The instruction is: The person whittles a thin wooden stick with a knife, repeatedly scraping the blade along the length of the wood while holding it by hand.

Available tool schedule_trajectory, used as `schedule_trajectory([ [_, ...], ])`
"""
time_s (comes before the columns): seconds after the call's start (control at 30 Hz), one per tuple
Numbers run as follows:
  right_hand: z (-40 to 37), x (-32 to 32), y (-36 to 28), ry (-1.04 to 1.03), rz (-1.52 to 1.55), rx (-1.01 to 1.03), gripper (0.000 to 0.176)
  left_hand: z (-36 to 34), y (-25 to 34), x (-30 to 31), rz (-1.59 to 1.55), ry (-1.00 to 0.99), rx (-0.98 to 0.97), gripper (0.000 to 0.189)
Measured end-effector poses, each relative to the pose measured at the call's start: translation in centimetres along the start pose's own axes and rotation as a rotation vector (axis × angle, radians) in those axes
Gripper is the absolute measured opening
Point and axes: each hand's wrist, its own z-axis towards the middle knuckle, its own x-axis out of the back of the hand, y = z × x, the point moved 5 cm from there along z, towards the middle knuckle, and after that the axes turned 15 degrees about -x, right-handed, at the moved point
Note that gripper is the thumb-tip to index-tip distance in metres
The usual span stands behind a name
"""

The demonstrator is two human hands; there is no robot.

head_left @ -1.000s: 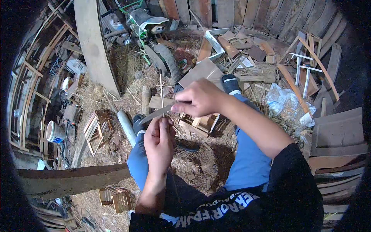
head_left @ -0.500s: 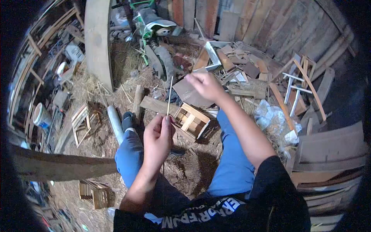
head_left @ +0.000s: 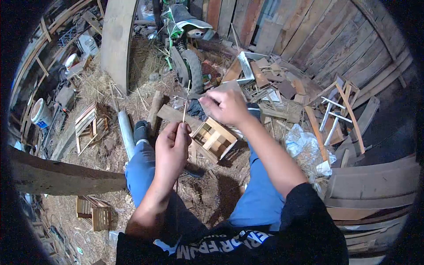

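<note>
My left hand (head_left: 172, 143) is closed around a thin wooden stick (head_left: 184, 111), pinched between thumb and fingers. The stick points up and away from me, and a thin length shows below the hand. My right hand (head_left: 225, 106) is closed, to the right of the stick's upper part. A thin dark strip seems to run from its fingers toward the stick, but I cannot make out what it holds. Just below the right hand, a small slatted wooden crate (head_left: 215, 139) rests on the ground between my legs.
Another small crate (head_left: 94, 212) lies at lower left, near a wooden beam (head_left: 66, 176). A motorbike (head_left: 183, 53) stands ahead. Scrap wood (head_left: 274, 79) is piled at right, beside clear plastic (head_left: 302, 141). A white bucket (head_left: 41, 114) sits at far left.
My right hand has moved left and slightly down, closer to the stick. The left hand has shifted a little left, still holding the stick. The view has tilted slightly.
</note>
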Motion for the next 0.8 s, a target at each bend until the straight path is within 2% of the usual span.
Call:
schedule_trajectory([
  [0.17,-1.1,0.0,-2.0,-0.045,-0.015,0.094,0.045,-0.3,0.0,-0.3,-0.037,0.049,-0.064,0.019],
  [0.2,-1.0,0.0,-2.2,-0.018,0.028,0.103,0.042,-0.5,1.1,-0.3,0.099,0.034,-0.134,0.020],
  [0.23,-0.9,0.1,-2.3,0.007,0.072,0.109,0.038,-0.5,0.9,-0.2,0.113,0.014,-0.120,0.020],
  [0.27,0.0,0.6,-0.7,-0.086,-0.030,-0.095,0.038,-0.6,0.5,0.0,0.124,-0.010,-0.098,0.021],
  [0.33,0.9,1.2,0.1,0.016,-0.081,-0.052,0.044,0.0,-0.1,0.1,0.073,-0.012,-0.104,0.022],
  [0.37,0.6,0.9,0.2,0.035,-0.022,-0.070,0.044,-0.2,-0.3,0.2,0.050,-0.012,-0.022,0.021],
  [0.4,0.1,0.4,-0.2,0.050,0.040,-0.083,0.044,-0.2,-0.3,0.0,0.033,-0.011,-0.028,0.021],
  [0.43,-0.3,0.2,-0.4,0.039,0.095,-0.073,0.045,-0.5,-0.5,-0.2,0.020,-0.007,-0.031,0.021],
  [0.53,-1.3,0.9,-1.9,0.040,-0.079,0.096,0.043,-1.0,-0.3,-0.2,0.127,-0.059,-0.063,0.021],
  [0.57,0.0,0.7,0.4,0.055,-0.005,-0.134,0.041,-1.2,-0.4,-0.3,0.148,-0.084,-0.063,0.022],
  [0.6,1.6,1.0,2.9,-0.025,-0.103,-0.495,0.041,-1.2,-0.5,-0.6,0.165,-0.112,-0.066,0.024],
  [0.67,2.5,1.6,6.5,0.018,-0.104,-0.490,0.042,-1.7,-0.6,-1.2,0.086,-0.080,-0.082,0.023],
  [0.77,1.0,0.5,7.1,0.077,0.271,-0.217,0.042,-0.7,-0.5,-0.7,0.035,-0.057,-0.035,0.022],
  [0.8,-0.1,0.3,5.5,-0.009,0.258,-0.202,0.042,-0.8,-0.6,-0.5,0.027,-0.048,0.006,0.021],
])
